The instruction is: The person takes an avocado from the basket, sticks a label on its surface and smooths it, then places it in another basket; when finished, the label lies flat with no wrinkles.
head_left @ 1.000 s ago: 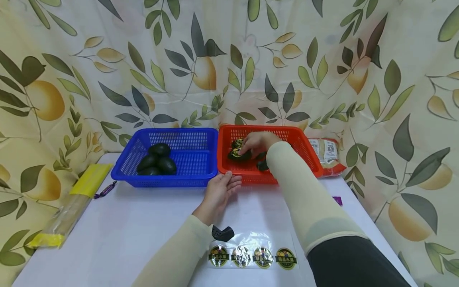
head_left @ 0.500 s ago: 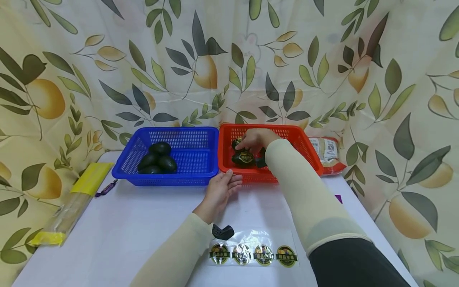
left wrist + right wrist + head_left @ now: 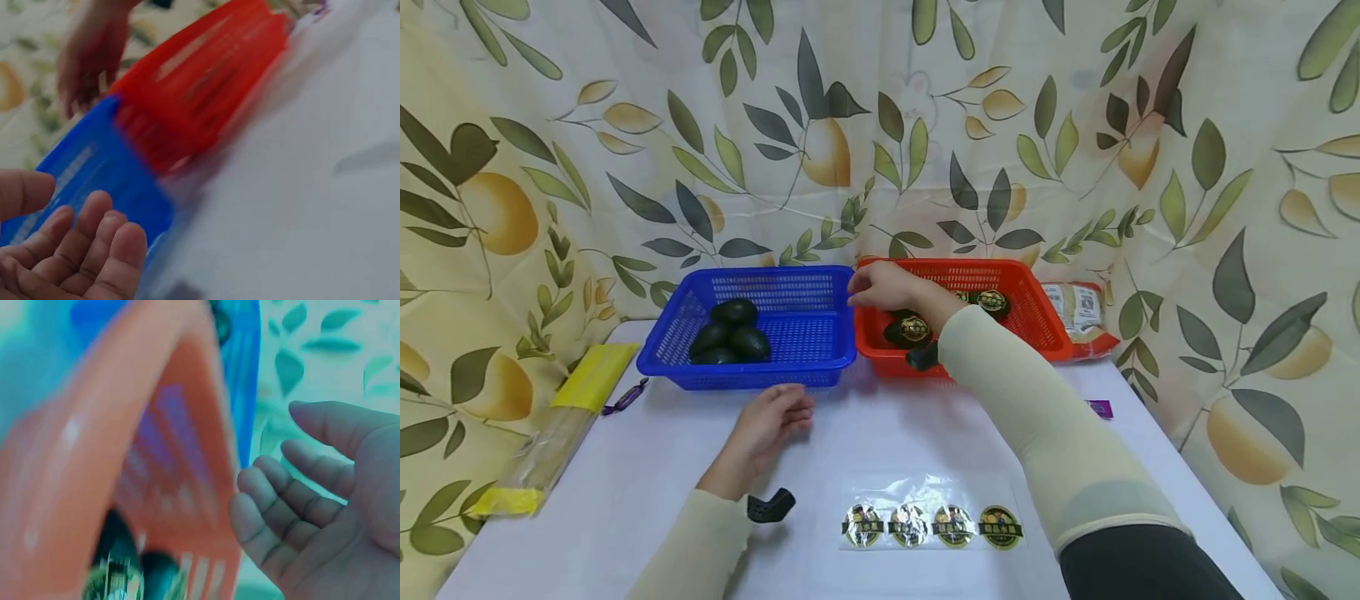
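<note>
My right hand (image 3: pixel 887 287) is over the left end of the red basket (image 3: pixel 891 363), near where it meets the blue basket (image 3: pixel 752 377). In the right wrist view its fingers are loosely bent with nothing between them. Below it in the red basket lies a dark avocado (image 3: pixel 910 331) with a round gold-and-black sticker; another stickered avocado (image 3: pixel 992 302) shows farther right. My left hand (image 3: pixel 767 425) hovers in front of the blue basket, fingers relaxed and holding nothing. Several plain dark avocados (image 3: pixel 749 342) are piled in the blue basket's left half.
A clear sheet with a row of round stickers (image 3: pixel 955 527) lies at the front of the white table (image 3: pixel 625 483). A red-and-white packet (image 3: pixel 1078 317) stands right of the red basket. A yellow-ended clear packet (image 3: pixel 557 425) and a purple wrapped candy (image 3: pixel 625 396) lie left.
My right hand has left the stickered avocados and moved left to the basket's end. My left hand has come away from the red basket's front, moving left and toward me.
</note>
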Motion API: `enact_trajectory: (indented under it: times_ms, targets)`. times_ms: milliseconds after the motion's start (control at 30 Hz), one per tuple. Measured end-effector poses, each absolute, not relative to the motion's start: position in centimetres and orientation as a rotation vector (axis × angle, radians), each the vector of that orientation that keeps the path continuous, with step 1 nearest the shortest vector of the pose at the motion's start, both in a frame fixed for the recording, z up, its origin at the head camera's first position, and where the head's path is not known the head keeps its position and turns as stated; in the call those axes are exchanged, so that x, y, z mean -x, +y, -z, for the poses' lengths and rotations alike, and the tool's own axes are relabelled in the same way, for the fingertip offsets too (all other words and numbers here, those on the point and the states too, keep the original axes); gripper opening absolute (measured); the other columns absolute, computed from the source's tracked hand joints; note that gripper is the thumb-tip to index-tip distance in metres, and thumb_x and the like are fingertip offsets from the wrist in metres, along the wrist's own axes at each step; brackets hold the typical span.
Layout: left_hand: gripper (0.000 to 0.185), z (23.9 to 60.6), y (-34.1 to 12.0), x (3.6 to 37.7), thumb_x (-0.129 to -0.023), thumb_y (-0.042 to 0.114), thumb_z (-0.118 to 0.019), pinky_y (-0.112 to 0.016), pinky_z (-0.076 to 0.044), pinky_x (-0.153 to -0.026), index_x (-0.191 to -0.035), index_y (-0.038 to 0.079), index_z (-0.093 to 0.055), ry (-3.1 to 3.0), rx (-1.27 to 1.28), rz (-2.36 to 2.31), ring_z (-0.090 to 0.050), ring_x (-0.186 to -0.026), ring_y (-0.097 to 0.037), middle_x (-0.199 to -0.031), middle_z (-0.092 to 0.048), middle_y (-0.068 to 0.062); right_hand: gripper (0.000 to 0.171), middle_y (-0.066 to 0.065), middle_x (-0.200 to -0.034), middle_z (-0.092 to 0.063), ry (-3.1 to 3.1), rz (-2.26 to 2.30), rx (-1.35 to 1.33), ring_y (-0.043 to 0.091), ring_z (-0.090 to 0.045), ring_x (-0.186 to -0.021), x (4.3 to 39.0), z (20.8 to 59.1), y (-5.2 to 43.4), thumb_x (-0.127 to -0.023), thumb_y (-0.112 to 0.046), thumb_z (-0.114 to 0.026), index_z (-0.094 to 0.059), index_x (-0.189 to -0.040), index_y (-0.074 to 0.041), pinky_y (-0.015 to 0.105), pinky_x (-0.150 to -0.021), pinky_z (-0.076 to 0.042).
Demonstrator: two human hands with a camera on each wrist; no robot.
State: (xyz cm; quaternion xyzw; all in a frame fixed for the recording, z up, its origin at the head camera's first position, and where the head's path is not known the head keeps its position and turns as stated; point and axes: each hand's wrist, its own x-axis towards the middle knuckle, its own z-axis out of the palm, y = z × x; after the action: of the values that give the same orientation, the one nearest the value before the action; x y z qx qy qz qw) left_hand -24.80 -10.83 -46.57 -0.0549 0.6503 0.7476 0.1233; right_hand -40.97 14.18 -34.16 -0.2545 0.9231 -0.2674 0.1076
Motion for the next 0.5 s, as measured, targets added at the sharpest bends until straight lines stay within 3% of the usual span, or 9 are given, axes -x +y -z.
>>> enact_trajectory:
  times_ms: [267,433,500]
  targets:
    - [0.033,44.1,-22.2,24.7,-0.109,0.038,-0.052,-0.025,-0.055,-0.102,-0.137,0.022,-0.044,1.647,0.521,-2.382,-0.063,-0.117,-0.014,-0.123,-0.064,0.001,0.034,0.007,-0.118,-0.072,2.438,1.023,0.862,0.028,-0.068,-0.108,39.9,34.0,7.8,-0.100,-0.029,-0.069,-0.066,-0.129,-0.010,0.036,-0.090,-0.061]
    - [0.033,43.2,-25.0,25.2,-0.107,0.042,-0.053,-0.026,-0.056,-0.100,-0.134,0.027,-0.043,1.505,0.630,-2.511,-0.066,-0.109,-0.012,-0.121,-0.064,0.000,0.035,0.007,-0.121,-0.070,2.330,1.080,0.872,0.033,-0.066,-0.114,40.6,34.7,4.5,-0.101,-0.031,-0.069,-0.065,-0.129,-0.010,0.038,-0.093,-0.060]
    - [0.033,43.1,-25.4,25.6,-0.107,0.042,-0.052,-0.027,-0.056,-0.100,-0.134,0.025,-0.043,1.484,0.635,-2.534,-0.066,-0.113,-0.014,-0.120,-0.065,-0.001,0.035,0.008,-0.122,-0.070,2.310,1.095,0.864,0.036,-0.065,-0.117,40.9,35.0,3.4,-0.101,-0.031,-0.069,-0.065,-0.129,-0.009,0.039,-0.094,-0.060]
